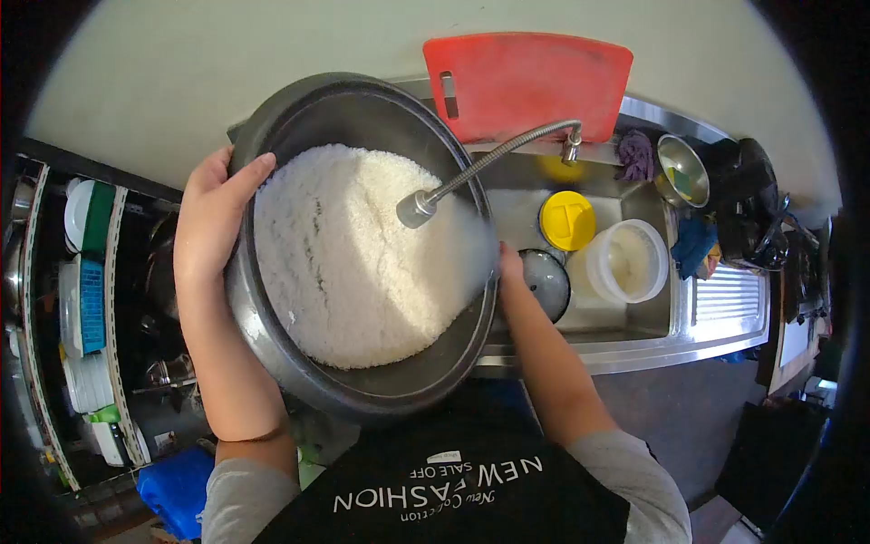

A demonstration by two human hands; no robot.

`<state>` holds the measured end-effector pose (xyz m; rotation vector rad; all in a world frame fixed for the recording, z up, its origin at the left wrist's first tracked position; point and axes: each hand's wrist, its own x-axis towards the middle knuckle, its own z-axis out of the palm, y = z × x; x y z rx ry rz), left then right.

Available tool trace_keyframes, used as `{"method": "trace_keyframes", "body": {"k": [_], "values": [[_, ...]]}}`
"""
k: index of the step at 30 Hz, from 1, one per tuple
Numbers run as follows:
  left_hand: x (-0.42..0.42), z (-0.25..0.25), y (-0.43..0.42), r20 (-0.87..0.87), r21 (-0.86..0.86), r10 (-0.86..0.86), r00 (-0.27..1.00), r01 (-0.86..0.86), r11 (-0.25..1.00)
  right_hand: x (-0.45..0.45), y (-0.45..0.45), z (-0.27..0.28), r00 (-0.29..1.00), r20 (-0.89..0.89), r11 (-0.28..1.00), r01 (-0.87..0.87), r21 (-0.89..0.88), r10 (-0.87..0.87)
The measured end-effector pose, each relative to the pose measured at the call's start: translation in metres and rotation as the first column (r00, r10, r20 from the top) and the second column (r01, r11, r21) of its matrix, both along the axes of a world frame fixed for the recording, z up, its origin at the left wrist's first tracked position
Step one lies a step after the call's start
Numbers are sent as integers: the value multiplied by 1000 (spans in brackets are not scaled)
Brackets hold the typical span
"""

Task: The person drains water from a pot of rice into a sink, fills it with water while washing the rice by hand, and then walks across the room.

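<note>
Holding basin (362,113) between both hands (217,192), mouth upward, longer axis wall (263,45) to shirt (535,508).

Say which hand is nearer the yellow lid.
Right. The right hand is by the right side of the bowl, left of the yellow lid; the left hand is farther, at the left rim.

On my feed I've got a plain pale wall (716,63), s/steel sink unit (625,355) against it, ribbed drainboard (725,304) at R end w/ glare, grey floor (675,408) below, open shelving (111,299) w/ pale slotted uprights far L
</note>
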<state>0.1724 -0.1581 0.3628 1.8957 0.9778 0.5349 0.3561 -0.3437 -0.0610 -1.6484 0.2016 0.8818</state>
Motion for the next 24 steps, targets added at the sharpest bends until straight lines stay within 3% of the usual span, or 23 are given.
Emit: {"method": "trace_keyframes", "body": {"k": [3,5,6,8,10,12,15,18,21,24], "values": [[-2,-6,4,109,-38,-3,994,7,999,-3,-3,1,996,75,999,-45,-9,45],[-1,-1,2,-9,58,14,1000,-14,998,10,1,-82,999,39,997,-40,63,37],[-1,1,1,-63,108,29,998,-22,994,12,1,-93,995,76,997,-62,53,58],[-2,-5,8,-13,-5,-1,1000,1,1000,10,2,-82,972,200,992,-123,-18,124],[-2,-5,11,12,-52,-18,1000,19,998,10,2,-70,986,150,997,-72,-9,73],[-1,-5,9,12,-43,-26,1000,26,999,10,3,-58,985,-134,989,120,90,-108],[-2,-1,3,-8,-16,-23,1000,23,1000,-1,-1,-8,925,-343,957,232,174,-162],[-5,-7,11,42,-33,-58,997,60,998,2,0,-75,891,-443,859,304,412,-103],[1,-4,1,49,53,17,999,-19,998,-2,-10,-21,820,-566,866,339,366,-82],[-1,-9,8,119,-15,-45,992,47,999,2,-12,-55,770,-523,834,520,185,-364]]}}
